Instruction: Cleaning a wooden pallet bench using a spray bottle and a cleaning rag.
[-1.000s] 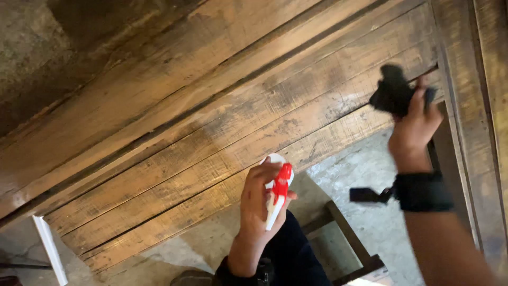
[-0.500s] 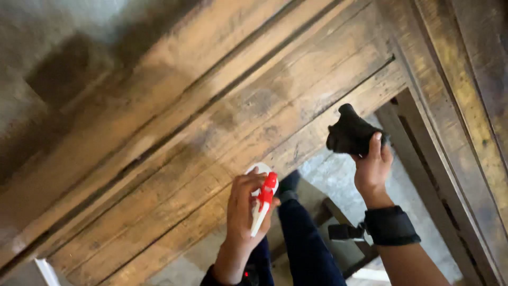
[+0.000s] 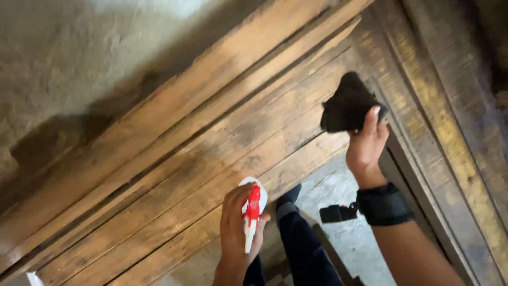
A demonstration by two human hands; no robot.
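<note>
Worn wooden planks (image 3: 174,159) ran diagonally across the view. Nearest, below them, the left hand (image 3: 239,225) gripped a red-and-white spray bottle (image 3: 251,212), its body hidden. Above it, the right hand (image 3: 366,145), wearing a black wrist strap (image 3: 383,204), pressed a dark cloth (image 3: 346,106) against the planks. Beyond the planks lay rough grey concrete (image 3: 79,63).

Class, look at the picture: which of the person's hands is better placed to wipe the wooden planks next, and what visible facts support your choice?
Probably the right hand: it grips the black cloth already pressed against the wooden planks. The left hand is occupied by a spray bottle.
</note>
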